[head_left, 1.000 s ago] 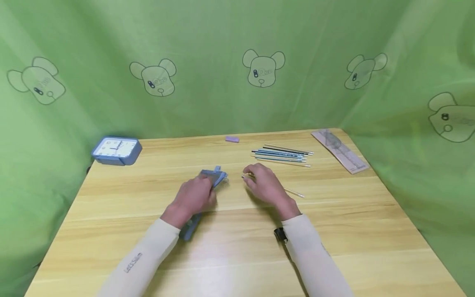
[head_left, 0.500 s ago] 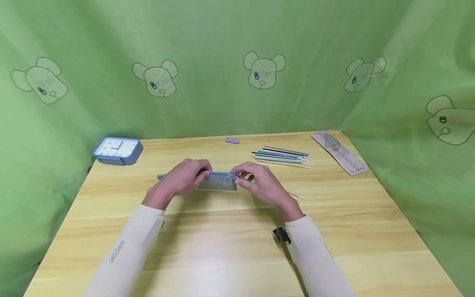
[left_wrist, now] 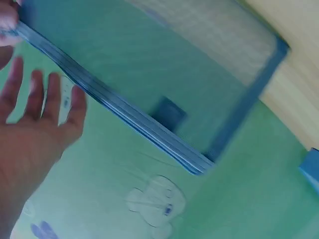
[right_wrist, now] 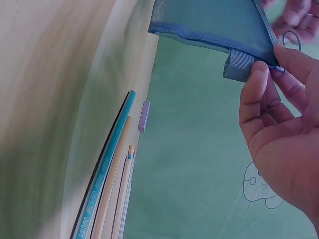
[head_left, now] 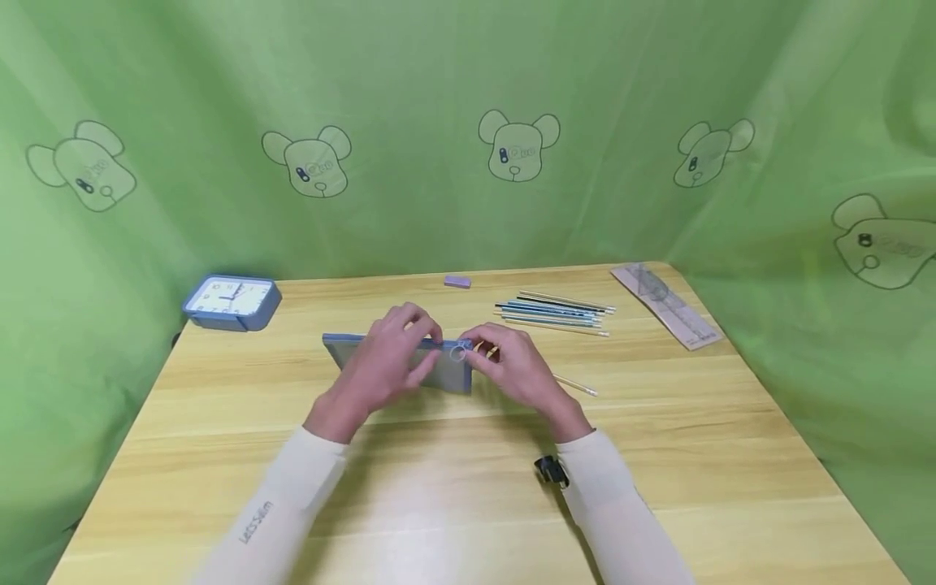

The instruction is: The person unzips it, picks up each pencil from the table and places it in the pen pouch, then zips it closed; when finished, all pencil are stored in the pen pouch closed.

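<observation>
- I have the right hand (head_left: 512, 361) in a narrow pinch on the zip corner of the blue mesh pouch (head_left: 448, 372).
- I see the left hand (head_left: 387, 357) spread wide by the zip edge, thumb clear of the fingers; I cannot tell whether a fingertip touches.
- I find the pouch on edge, zip side up, nearer the person than the purple block (head_left: 457, 282); I cannot tell if it meets the table (head_left: 468, 504).
- I see the pencils (head_left: 552, 311) in a loose row to the right of the block, and a single pencil (head_left: 578, 385) beyond them toward the person, partly behind the right hand.
- I note the clock (head_left: 230, 301) well left of the block, and the pink packet (head_left: 669, 307) well to its right.
- I see the green curtain (head_left: 409, 227) behind the block.
</observation>
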Tool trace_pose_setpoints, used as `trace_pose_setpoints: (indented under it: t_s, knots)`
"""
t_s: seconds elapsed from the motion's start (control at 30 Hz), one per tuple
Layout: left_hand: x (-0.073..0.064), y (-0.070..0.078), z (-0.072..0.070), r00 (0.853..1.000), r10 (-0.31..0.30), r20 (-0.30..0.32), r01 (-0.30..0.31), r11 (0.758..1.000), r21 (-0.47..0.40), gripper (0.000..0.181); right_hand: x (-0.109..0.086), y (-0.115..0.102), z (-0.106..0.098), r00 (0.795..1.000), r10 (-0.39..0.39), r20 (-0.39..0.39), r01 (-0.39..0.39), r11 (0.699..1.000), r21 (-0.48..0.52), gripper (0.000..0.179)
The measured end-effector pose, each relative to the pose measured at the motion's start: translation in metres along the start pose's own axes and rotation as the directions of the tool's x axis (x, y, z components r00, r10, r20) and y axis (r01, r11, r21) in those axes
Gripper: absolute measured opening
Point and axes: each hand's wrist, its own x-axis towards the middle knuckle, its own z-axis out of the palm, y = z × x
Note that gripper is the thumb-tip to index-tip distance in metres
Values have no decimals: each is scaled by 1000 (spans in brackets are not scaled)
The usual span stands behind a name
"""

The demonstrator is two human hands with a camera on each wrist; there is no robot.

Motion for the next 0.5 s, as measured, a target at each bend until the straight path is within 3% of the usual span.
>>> trace_pose_setpoints:
  t_s: [0.13,0.27,0.4,0.47,0.5]
  knots:
    - [-1,15,16,989,99,-111,-93,994,54,25,0,0,-1,1000,-6,-16,6,1000,-10,16]
    - [1,21,30,986,92,-139,-87,995,43,19,-1,1,1,1000,-14,-18,13,1000,-5,16]
    - [1,25,36,987,-49,-150,36,995,-90,13,-2,2,2,1000,-21,-19,21,1000,1,16]
    - [2,26,35,976,-155,-154,120,969,-217,13,-2,1,1,999,-21,-27,21,1000,3,16]
    - [3,27,34,966,-209,-150,160,944,-289,13,-2,1,1,999,-21,-31,21,1000,5,16]
